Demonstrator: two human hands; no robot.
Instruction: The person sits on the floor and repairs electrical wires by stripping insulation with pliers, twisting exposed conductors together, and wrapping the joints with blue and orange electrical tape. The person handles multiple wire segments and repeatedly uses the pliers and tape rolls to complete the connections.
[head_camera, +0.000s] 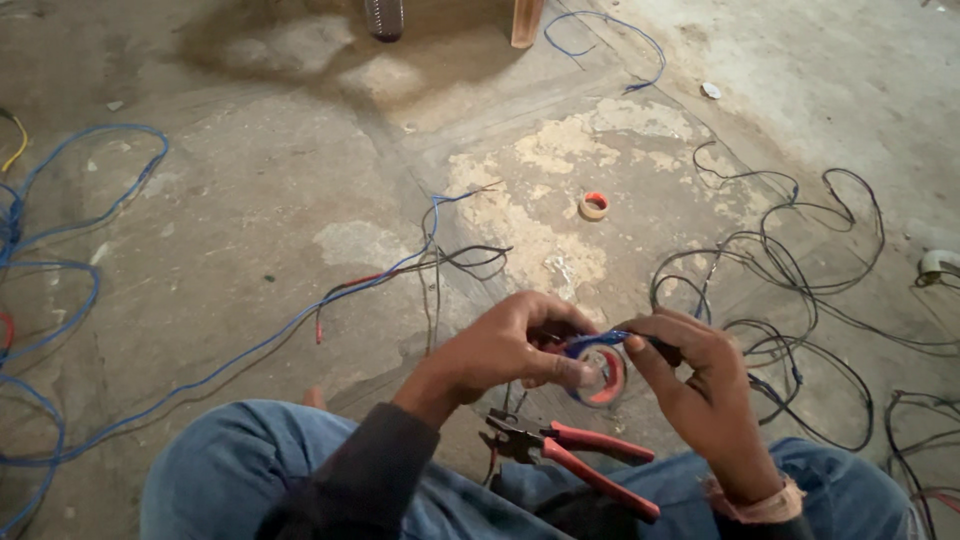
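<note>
My left hand (505, 350) and my right hand (700, 385) meet in front of my knees, both pinching a blue wire (592, 343) at a joint. A roll of red tape (605, 376) hangs at that joint, held between the fingers of both hands. The blue wire (250, 350) runs off left across the concrete floor. Red-handled pliers (570, 455) lie on my lap just below the hands.
A second small tape roll (594, 206) lies on the floor ahead. Black wires (790, 290) tangle at the right, blue wire loops (50, 270) at the left. A wooden leg (526, 22) and a coiled object (384, 18) stand at the top.
</note>
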